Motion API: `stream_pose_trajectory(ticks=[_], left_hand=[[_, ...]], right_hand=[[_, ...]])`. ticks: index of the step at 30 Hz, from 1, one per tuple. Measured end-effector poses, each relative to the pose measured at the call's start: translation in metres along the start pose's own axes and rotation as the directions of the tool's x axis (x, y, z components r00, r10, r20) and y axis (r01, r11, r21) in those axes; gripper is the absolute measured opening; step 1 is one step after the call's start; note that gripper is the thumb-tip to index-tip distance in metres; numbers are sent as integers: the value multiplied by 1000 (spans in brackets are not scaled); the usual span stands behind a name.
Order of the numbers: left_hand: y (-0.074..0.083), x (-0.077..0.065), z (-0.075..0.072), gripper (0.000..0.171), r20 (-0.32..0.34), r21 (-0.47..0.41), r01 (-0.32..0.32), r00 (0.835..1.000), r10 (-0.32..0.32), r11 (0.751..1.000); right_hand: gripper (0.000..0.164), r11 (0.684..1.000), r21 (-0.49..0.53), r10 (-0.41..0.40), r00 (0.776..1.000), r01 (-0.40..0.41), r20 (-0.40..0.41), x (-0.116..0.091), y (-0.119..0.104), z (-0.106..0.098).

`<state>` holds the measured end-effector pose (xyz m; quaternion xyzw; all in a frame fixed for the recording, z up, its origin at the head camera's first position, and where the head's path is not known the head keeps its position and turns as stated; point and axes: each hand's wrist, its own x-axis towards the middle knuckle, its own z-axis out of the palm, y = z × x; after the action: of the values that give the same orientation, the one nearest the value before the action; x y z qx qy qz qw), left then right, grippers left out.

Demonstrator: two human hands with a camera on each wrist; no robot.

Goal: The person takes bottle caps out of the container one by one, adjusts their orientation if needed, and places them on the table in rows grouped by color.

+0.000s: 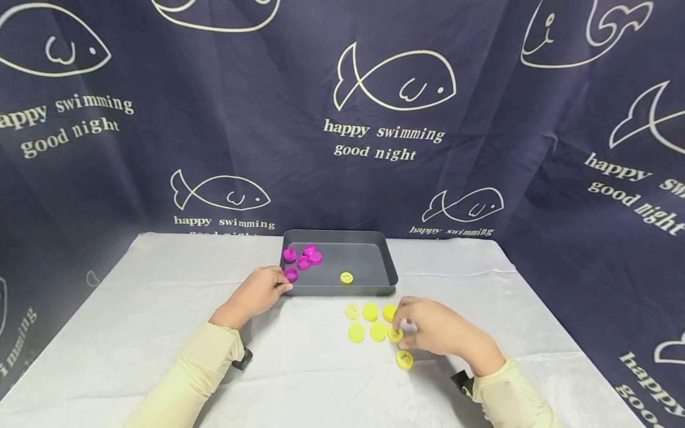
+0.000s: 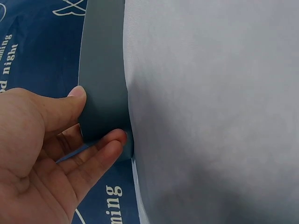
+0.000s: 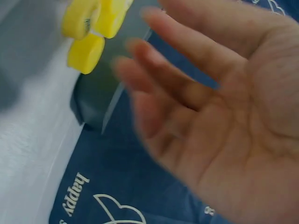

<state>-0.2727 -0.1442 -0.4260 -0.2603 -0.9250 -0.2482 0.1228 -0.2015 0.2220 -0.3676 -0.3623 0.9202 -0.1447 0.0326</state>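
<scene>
My left hand (image 1: 260, 291) holds the near left corner of a dark grey tray (image 1: 369, 261). In the left wrist view its thumb is at the tray's rim, with fingertips against the outer wall (image 2: 105, 70). Several magenta bottle caps (image 1: 304, 263) lie in the tray's left part, and one yellow bottle cap (image 1: 346, 278) lies near its front wall. Over the right side of a group of yellow caps (image 1: 377, 331) is my right hand (image 1: 433, 326), fingers spread and loosely bent. Its fingertips overlap a yellow cap (image 1: 395, 335) in the head view; they are blurred in the right wrist view.
A white cloth (image 1: 299, 368) covers the table. One yellow cap (image 1: 404, 359) lies nearer to me than the rest of the group. Behind the tray hangs a dark blue curtain (image 1: 299, 160) printed with fish and lettering.
</scene>
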Motion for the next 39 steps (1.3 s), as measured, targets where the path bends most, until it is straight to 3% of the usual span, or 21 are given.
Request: stream_pose_trajectory(ticks=[3,8,12,16,29,39], left_hand=[[0,0,-1,7,-1,-3,7,1000,-7,1000],[2,0,-3,8,7,-8,1,1000,-1,1000],[3,0,-4,8,7,-2,17,1000,-17,1000],[4,0,-4,8,15,3,6,1000,-6,1000],[4,0,-4,7,0,-14,-3,1000,3,1000],[4,0,-4,6,-4,-16,-7,1000,7,1000]], right_hand=[[27,999,13,-30,989,33,-145,8,5,3],[39,986,100,-93,932,136,-350,22,14,9],[42,970,169,-91,901,177,-424,37,22,8],[39,963,204,-65,886,177,-460,54,28,5],[35,962,269,51,928,54,-369,109,59,13],[39,952,306,87,967,-10,-241,132,72,24]])
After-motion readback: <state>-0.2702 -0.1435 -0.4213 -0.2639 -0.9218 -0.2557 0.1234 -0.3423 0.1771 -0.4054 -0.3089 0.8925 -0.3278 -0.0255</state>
